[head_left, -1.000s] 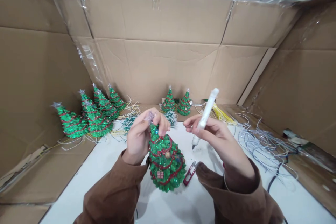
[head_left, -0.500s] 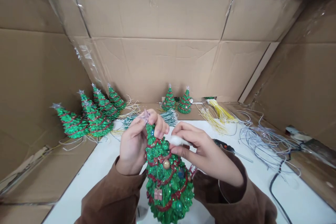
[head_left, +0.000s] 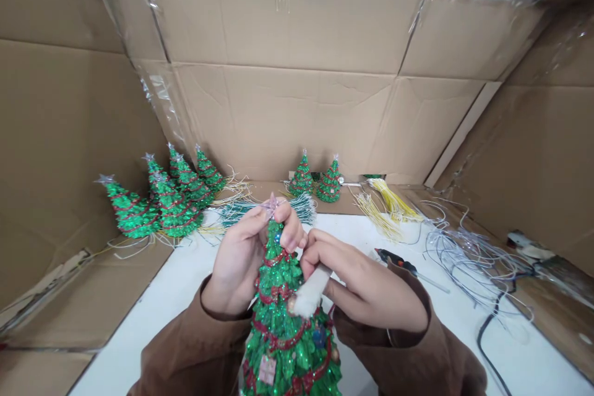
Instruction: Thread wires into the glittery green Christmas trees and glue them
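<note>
A large green glittery Christmas tree ornament [head_left: 273,334], wound with red garland and dotted with baubles, stands upright close in front of me. My left hand [head_left: 237,260] pinches the tree's top at its clear pinkish star [head_left: 272,204], thumb on one side and fingers on the other. My right hand [head_left: 362,284] is closed around a white brush-like strip [head_left: 310,294] with a fuzzy end. That end lies over the tree's upper right side, near a gold bauble. My right fingertips are beside the left ones. The tree's base is out of view.
Smaller-looking trees [head_left: 174,204] stand in a group at the left, and two more trees [head_left: 328,180] at the back. Teal wires [head_left: 236,213], yellow wires [head_left: 394,199] and tangled white wires [head_left: 448,253] lie around. A glue gun [head_left: 394,258] rests at the right. Cardboard walls [head_left: 288,99] enclose the white table [head_left: 185,266].
The white strip has swung down and its fuzzy end now covers part of the tree's right side. The left hand keeps its pinch at the star. The view has shifted slightly.
</note>
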Motion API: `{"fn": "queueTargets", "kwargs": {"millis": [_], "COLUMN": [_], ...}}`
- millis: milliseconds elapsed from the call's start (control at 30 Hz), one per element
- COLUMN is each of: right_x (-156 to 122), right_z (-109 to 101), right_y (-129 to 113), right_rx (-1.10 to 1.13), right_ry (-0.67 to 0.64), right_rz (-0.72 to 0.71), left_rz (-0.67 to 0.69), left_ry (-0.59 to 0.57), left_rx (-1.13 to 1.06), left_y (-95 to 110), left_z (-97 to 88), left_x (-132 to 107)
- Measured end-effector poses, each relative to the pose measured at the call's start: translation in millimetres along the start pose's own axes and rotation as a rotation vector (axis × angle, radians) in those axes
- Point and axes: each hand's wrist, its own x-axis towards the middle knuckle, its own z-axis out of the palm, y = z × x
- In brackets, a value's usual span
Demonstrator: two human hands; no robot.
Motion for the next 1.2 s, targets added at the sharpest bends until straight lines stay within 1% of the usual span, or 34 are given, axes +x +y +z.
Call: {"fn": "queueTargets", "kwargs": {"millis": [100,200,367,533,700,833,933,1067,1200], "right_x": [1.5,2.2,0.1,0.1,2.2,3.7,3.7,1.8,0.8], "right_z": [1.3,3.0,3.3,2.5,13.7,21.5,23.1,23.1,21.7], "right_y": [0.3,0.6,2.1,1.5,-6.2,-8.5,-7.6,-6.1,-3.3], "right_rx": [0.062,0.098,0.071,0.002,-0.037,-0.048,-0.004,0.067,0.061], "right_ry": [0.034,0.071,0.109,0.058,0.072,0.094,0.111,0.179,0.248], "right_rz": [-0.013,0.011,-0.003,0.006,0.089,0.044,0.010,0.020,0.053], "left_rz": [-0.008,-0.007,-0.009,-0.028,-0.024,0.043,0.105,0.154,0.156], "left_ry": [0.015,0.011,0.007,-0.015,0.003,-0.005,-0.007,-0.026,-0.044], "left_rx": [-0.031,-0.026,-0.001,0.010,-0.001,0.022,0.055,0.106,0.114], "left_y": [0.9,1.8,1.2,-0.6,4.6,11.7,15.8,18.2,16.6], "left_z": [-0.2,-0.2,-0.1,-2.3,-6.9,-5.5,-2.9,-2.4,-2.9], "left_x": [-1.4,-2.2,-1.8,0.7,1.0,-2.8,-5.2,-5.1,-5.9]}}
